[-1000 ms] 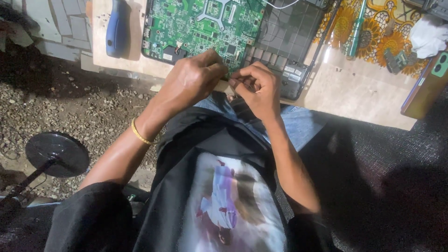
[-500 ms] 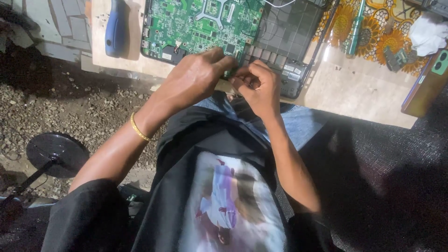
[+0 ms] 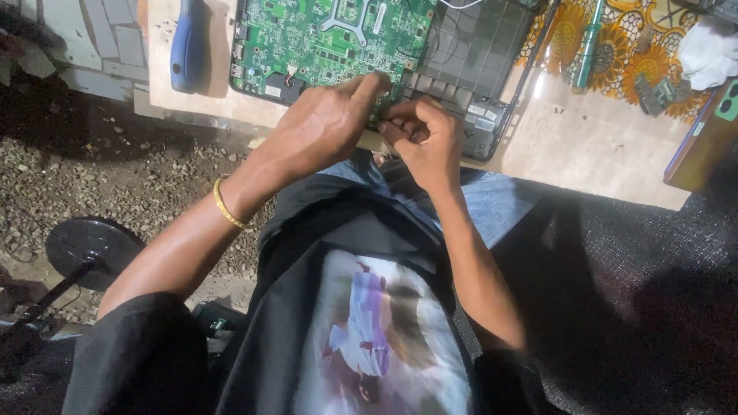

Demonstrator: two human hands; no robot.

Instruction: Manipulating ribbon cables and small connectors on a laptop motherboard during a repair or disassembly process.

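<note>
A green circuit board (image 3: 330, 38) lies in a dark laptop shell (image 3: 480, 54) on a pale wooden board (image 3: 584, 146). My left hand (image 3: 323, 127), with a gold bangle on its wrist, reaches to the board's near edge and its fingertips rest there. Right beside it, touching it, my right hand (image 3: 427, 142) has its fingers curled and pinched together at the same edge. Whatever sits between the fingertips is hidden. My lap and black printed shirt fill the lower frame.
A blue-handled screwdriver (image 3: 188, 46) lies left of the circuit board. At the right, a green screwdriver (image 3: 588, 46) and small parts (image 3: 661, 92) lie on a flowered cloth (image 3: 626, 65); a white rag (image 3: 707, 50) is further right. Gravel ground (image 3: 115, 169) and a black round base (image 3: 92, 246) are on the left.
Both hands have moved together away from my body, up to the near edge of the circuit board. They stay pressed against each other.
</note>
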